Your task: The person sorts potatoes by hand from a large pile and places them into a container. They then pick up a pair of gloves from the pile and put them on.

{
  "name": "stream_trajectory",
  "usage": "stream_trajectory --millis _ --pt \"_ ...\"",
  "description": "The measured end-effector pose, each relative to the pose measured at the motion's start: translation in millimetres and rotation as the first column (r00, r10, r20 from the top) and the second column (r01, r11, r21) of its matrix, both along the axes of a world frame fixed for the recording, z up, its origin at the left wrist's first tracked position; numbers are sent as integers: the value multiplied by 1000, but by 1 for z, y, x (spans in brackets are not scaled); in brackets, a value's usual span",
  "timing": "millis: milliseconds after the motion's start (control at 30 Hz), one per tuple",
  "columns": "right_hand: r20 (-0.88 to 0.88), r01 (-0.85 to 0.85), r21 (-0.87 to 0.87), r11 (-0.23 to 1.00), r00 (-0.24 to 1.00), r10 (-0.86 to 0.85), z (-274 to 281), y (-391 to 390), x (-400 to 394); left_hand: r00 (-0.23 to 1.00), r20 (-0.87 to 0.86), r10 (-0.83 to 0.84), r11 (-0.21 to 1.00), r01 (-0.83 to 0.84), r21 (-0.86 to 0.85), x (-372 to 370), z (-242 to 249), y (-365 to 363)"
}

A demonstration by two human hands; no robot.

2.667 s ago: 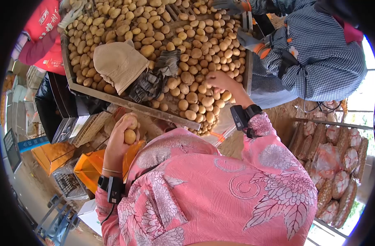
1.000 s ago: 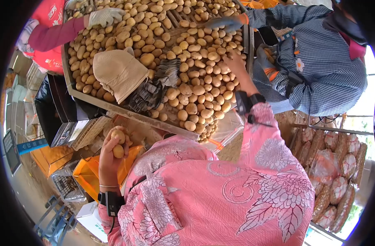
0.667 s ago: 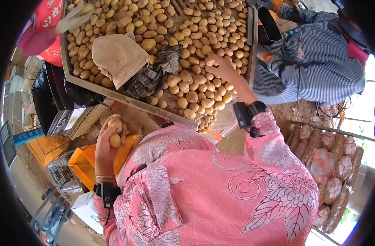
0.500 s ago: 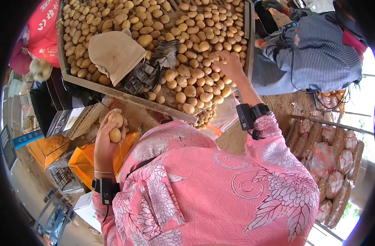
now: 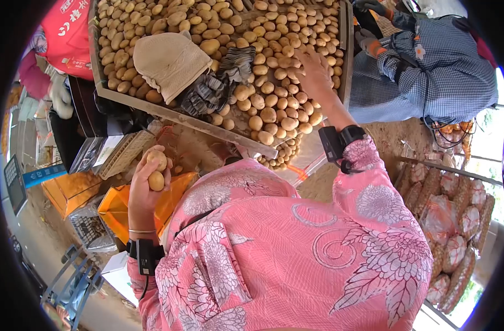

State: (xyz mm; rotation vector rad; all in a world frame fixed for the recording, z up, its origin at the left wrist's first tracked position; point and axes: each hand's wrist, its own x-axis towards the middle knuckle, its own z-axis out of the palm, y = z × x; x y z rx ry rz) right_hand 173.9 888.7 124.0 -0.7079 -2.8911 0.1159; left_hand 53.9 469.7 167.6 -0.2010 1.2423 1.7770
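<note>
At the left, my left hand [image 5: 144, 187] is closed round two potatoes [image 5: 156, 180], held over an orange bag [image 5: 177, 193]. My right hand [image 5: 313, 74] reaches over the sorting table [image 5: 185, 124], its fingers apart and touching the potatoes [image 5: 268, 115] heaped there; nothing shows in its grasp. Between my hands, a beige cap [image 5: 169, 63] lies on the heap beside a crumpled dark striped cloth [image 5: 208, 94].
A person in blue checked clothing [image 5: 428, 77] is at the right edge of the table, a gloved co-worker [image 5: 61, 94] at the left. Filled net sacks [image 5: 456, 220] stand lower right. Crates [image 5: 122, 157] and an orange box [image 5: 70, 190] are lower left.
My right hand has moved up over the heap and its fingers have spread. The whole view has shifted slightly. The left hand still holds its potatoes; the right-hand co-worker's hand has moved up.
</note>
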Motion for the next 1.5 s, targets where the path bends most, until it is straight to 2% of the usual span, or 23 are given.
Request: stream_trajectory --millis 67,100,167,233,367,400,467,600,633,667,700,733,800,900,1000,1033,1133,1233,1267,1333,1367,1433,1500 --pt "0 58 -376 925 998 -63 26 -19 5 1000 1 12 1000 -12 15 2 -4 -2" --pt "117 112 -455 883 991 -66 25 -33 10 1000 2 16 1000 -16 24 4 -4 -2" --pt "130 -155 -512 845 958 254 24 -59 29 1000 10 27 999 -27 23 5 -4 3" --pt "442 -24 -350 937 877 187 15 -80 21 1000 14 14 999 -15 46 6 -5 7" --pt "439 -53 -329 943 875 203 -17 -99 19 1000 -13 -14 998 15 64 8 -7 13" --pt "434 -51 -330 943 879 199 -32 -95 24 1000 -18 -19 998 20 63 8 -6 15" --pt "110 -170 -387 906 967 228 -45 -87 27 999 -12 -30 998 30 62 8 -4 16" --pt "-79 -357 -384 852 932 354 -40 -75 31 999 -30 -12 999 13 48 10 3 20" --pt "-3 -120 -761 637 983 181 -19 -77 27 997 -72 -26 998 30 55 9 2 20" --pt "151 132 -957 259 987 56 -8 -78 25 993 -112 -40 997 47 62 9 2 19" --pt "153 147 -985 86 986 72 -9 -75 23 993 -111 -30 998 37 57 8 2 19" --pt "152 146 -986 84 985 81 -9 -75 23 999 -15 -40 995 41 87 6 2 19" --pt "-44 -64 -894 -442 997 -55 -5 -80 21 996 78 -43 993 34 115 4 1 21" --pt "-2 -49 -876 -480 995 -99 2 -89 17 982 183 -37 970 -8 243 6 3 28" --pt "65 -40 -879 -474 977 -203 33 -113 3 976 -199 -90 989 110 94 12 3 32" --pt "37 13 -921 -390 998 -56 35 -113 -5 996 85 -41 960 15 278 10 -3 30" --pt "35 64 -988 -139 979 202 44 -125 -29 973 225 -53 942 -26 335 4 8 31" --pt "37 48 -999 -21 926 376 71 -154 -53 933 358 -37 881 -139 453 -2 -9 32" --pt "17 26 -999 -18 921 389 67 -164 -61 908 414 -56 852 -173 495 -3 -7 31" --pt "-353 -368 -928 -66 806 475 46 -181 -66 915 401 -52 849 -172 500 -3 -5 31" --pt "-336 -358 -933 -44 820 462 42 -184 -66 920 389 -56 846 -163 507 -3 -9 30" --pt "-188 -138 -981 -136 855 483 39 -189 -72 917 395 -51 835 -178 521 0 -12 27" --pt "-99 -55 -993 -103 861 499 49 -190 -78 912 405 -64 839 -171 516 -3 -18 23"
